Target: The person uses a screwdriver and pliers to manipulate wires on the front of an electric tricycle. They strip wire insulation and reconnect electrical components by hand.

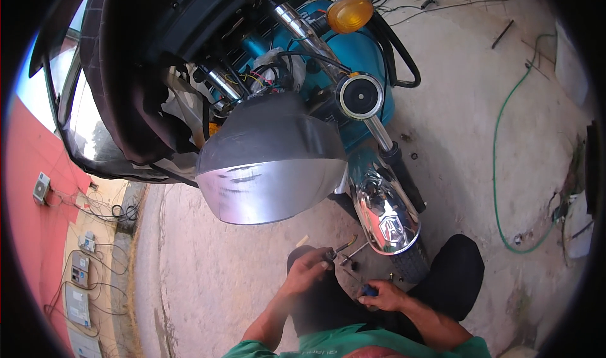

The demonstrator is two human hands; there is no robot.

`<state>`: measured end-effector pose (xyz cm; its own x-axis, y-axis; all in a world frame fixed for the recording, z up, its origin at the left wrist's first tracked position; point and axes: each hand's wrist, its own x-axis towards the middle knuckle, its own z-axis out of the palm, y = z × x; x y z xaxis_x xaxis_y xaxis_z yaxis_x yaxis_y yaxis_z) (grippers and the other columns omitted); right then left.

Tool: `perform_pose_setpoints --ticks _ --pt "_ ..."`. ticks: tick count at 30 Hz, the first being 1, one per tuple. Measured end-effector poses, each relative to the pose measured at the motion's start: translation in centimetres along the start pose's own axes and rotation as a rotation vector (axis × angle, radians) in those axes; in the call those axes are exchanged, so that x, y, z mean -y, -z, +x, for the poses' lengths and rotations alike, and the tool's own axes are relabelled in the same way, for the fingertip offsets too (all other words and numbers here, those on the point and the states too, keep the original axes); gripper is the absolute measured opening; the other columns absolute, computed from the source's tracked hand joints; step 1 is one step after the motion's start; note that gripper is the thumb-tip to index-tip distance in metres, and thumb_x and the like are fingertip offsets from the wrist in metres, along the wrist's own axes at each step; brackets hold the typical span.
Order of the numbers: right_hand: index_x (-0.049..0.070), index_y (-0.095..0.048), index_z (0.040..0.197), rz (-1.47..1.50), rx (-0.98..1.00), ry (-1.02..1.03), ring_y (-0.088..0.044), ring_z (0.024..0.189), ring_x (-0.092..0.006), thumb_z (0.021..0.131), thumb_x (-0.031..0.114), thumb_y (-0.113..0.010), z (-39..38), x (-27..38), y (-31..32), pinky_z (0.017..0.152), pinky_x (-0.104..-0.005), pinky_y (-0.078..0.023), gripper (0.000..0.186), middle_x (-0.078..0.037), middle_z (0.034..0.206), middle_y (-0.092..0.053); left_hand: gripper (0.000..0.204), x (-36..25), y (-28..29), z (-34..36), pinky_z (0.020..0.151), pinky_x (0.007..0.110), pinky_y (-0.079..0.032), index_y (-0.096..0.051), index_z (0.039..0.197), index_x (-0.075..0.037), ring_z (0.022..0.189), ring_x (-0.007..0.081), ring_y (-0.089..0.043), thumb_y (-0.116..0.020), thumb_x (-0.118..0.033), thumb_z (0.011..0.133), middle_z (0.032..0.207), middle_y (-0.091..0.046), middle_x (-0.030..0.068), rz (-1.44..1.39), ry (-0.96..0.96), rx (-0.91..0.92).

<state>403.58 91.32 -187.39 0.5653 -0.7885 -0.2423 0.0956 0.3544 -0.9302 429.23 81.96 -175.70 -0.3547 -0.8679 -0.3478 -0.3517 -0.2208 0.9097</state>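
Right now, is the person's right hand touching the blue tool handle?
Touching. The head view shows the right hand gripping the blue tool handle, with no gap between them.

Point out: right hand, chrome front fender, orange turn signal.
Right hand (384,296): head view, back of hand.
Chrome front fender (386,214): head view, upper surface.
Orange turn signal (351,14): head view, lens.

Pale floor (454,105) bearing curved green hose (495,168), dark rod (502,34)

From my remote post I count one headlight housing (271,149); below it, two hands, left hand (311,269) and right hand (386,296), and one blue-handled tool (368,290); rightward, one green hose (495,162).
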Motion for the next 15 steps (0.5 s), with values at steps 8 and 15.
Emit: perform_pose_setpoints --ticks 8,15 --pt "0.002 -0.066 0.115 0.024 0.055 -0.035 -0.063 0.076 -0.0082 0.092 0.021 -0.076 -0.1 -0.7 0.4 0.070 -0.0262 -0.051 0.032 -0.001 0.084 -0.068 0.045 -1.2 -0.9 -0.7 0.070 0.025 -0.050 -0.055 0.142 -0.005 0.081 0.0098 -0.060 -0.063 -0.010 0.098 0.101 -0.070 0.0042 -0.003 0.012 0.011" --pt "0.003 -0.068 0.108 0.080 -0.029 0.009 -0.063 0.074 -0.0085 0.092 0.020 -0.077 -1.1 -1.0 0.2 0.067 -0.0253 -0.050 0.025 -0.001 0.081 -0.067 0.047 -1.7 -1.0 -1.0 0.073 0.025 -0.051 -0.056 0.142 -0.005 0.087 0.0102 -0.062 -0.064 -0.009 0.096 0.108 -0.070 0.0049 0.002 0.007 0.078"
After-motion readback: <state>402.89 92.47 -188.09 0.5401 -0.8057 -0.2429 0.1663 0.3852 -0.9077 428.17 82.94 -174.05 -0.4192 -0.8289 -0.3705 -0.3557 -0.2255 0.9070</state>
